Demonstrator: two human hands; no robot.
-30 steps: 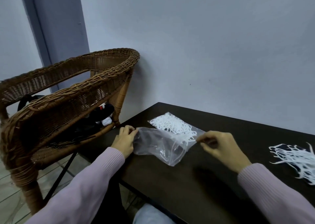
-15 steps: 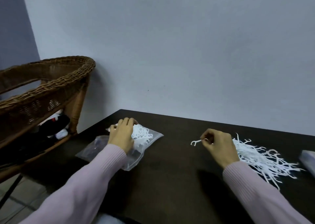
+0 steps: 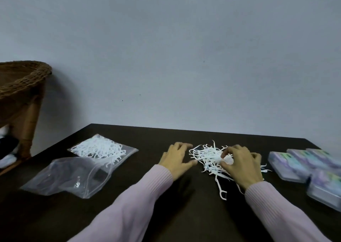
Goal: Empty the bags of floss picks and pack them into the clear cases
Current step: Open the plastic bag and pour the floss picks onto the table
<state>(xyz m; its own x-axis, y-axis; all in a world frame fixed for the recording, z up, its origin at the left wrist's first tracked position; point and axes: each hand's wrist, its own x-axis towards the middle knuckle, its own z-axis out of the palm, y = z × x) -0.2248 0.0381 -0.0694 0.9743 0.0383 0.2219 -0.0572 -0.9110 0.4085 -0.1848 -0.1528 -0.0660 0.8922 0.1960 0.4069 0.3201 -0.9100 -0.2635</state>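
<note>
A loose pile of white floss picks (image 3: 208,158) lies on the dark table (image 3: 166,214) in the middle. My left hand (image 3: 177,159) rests at the pile's left edge, fingers spread, holding nothing. My right hand (image 3: 239,165) sits on the pile's right side, fingertips curled into the picks. One pick (image 3: 221,190) lies apart in front. To the left, a clear zip bag full of picks (image 3: 100,149) lies flat, with an empty clear bag (image 3: 68,177) in front of it. Several clear cases (image 3: 304,166) stand at the right.
A wicker chair (image 3: 20,87) stands off the table's left end, with dark and white items under its rim. A plain grey wall runs behind the table. The table's far edge lies just beyond the bags and pile.
My view has swung right. My left hand left the bags and came over to the pile. My right hand carried a pick to the pile and now rests on it.
</note>
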